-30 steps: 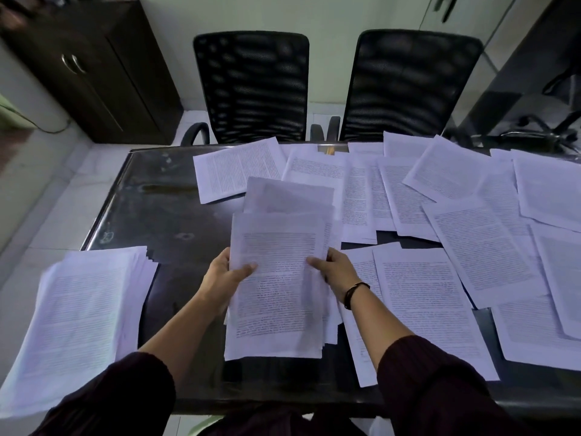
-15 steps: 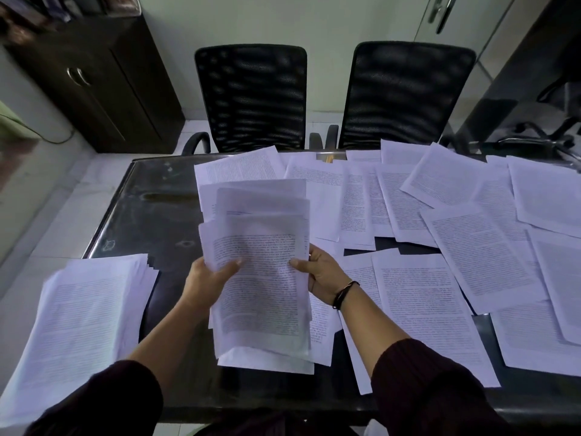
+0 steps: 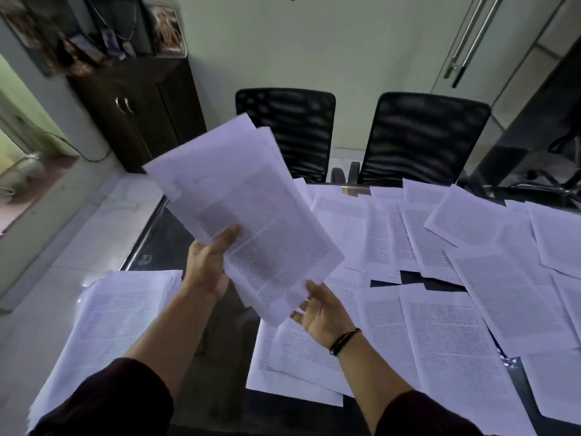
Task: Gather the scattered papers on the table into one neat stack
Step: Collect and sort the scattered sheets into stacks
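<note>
My left hand [image 3: 209, 265] grips a bundle of printed sheets [image 3: 248, 212], lifted off the dark glass table [image 3: 157, 234] and tilted up to the left. My right hand [image 3: 320, 313] is under the bundle's lower right corner, palm up and fingers spread, fingertips at the paper's edge. A thick gathered stack [image 3: 113, 325] lies at the table's near left corner. Several loose printed sheets [image 3: 440, 325] cover the right half of the table, overlapping.
Two black mesh chairs [image 3: 292, 127] stand at the far edge of the table. A dark wooden cabinet [image 3: 141, 108] stands at the back left, with clutter on top. The floor lies to the left of the table.
The bundle has been lifted from the table and swung up and left. My right hand has let go of its side and now sits open under its corner. The camera tilted upward.
</note>
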{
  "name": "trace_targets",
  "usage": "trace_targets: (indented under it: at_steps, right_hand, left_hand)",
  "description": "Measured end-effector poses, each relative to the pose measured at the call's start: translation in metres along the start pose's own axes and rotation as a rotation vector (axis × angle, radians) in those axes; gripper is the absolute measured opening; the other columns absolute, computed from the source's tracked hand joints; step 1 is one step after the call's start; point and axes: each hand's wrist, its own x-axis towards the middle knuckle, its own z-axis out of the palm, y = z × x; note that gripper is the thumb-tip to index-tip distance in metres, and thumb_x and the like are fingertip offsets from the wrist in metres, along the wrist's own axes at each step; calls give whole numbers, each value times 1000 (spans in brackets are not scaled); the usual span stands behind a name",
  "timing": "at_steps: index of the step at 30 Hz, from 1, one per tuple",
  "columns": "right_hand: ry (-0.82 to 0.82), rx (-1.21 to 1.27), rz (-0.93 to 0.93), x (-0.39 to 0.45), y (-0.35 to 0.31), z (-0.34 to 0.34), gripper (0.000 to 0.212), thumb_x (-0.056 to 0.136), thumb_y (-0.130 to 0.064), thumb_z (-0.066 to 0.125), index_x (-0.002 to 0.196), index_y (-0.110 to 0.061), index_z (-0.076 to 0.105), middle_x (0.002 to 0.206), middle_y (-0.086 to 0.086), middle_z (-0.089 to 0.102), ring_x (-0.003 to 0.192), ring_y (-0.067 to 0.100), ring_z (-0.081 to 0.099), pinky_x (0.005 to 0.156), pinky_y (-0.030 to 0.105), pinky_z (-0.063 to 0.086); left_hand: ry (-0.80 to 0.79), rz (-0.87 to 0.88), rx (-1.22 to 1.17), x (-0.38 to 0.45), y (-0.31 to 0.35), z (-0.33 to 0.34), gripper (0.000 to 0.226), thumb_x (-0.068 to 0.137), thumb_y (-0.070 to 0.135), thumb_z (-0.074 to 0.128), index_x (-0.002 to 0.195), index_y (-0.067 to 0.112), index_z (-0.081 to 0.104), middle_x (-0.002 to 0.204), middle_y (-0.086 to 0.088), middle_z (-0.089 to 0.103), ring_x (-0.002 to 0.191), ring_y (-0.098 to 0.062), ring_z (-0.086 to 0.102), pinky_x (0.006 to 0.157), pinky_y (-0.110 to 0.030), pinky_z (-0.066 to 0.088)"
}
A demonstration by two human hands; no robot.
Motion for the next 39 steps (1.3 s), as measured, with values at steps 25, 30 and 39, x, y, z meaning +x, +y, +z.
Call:
trace_targets:
  at_steps: [25, 30, 39]
  right_hand:
    - [347, -135, -176, 26, 86, 118, 45, 79, -5, 79, 122, -10, 69, 129, 25, 66, 113, 45, 64, 93, 60, 54]
    - [261, -118, -173, 23, 120, 150, 39, 90, 7, 62, 126, -8, 64, 115, 15, 72, 101, 31, 72, 84, 48, 61]
    - [141, -782, 6, 55, 51, 154, 60, 89, -26, 79, 141, -13, 53, 128, 19, 68, 111, 34, 69, 97, 54, 56]
  left_hand:
    - [-421, -329, 303, 43, 143, -212, 53, 91, 32, 64, 140, 13, 62, 136, -23, 66, 111, -35, 72, 88, -48, 63]
    - [-311, -312, 9, 9, 105, -220, 44, 97, -1, 59, 140, 7, 61, 136, -19, 68, 114, -32, 71, 89, -44, 63]
    - [-122, -289, 180, 20, 118, -253, 40, 85, -7, 75, 124, -6, 68, 125, -25, 72, 110, -43, 71, 98, -59, 57]
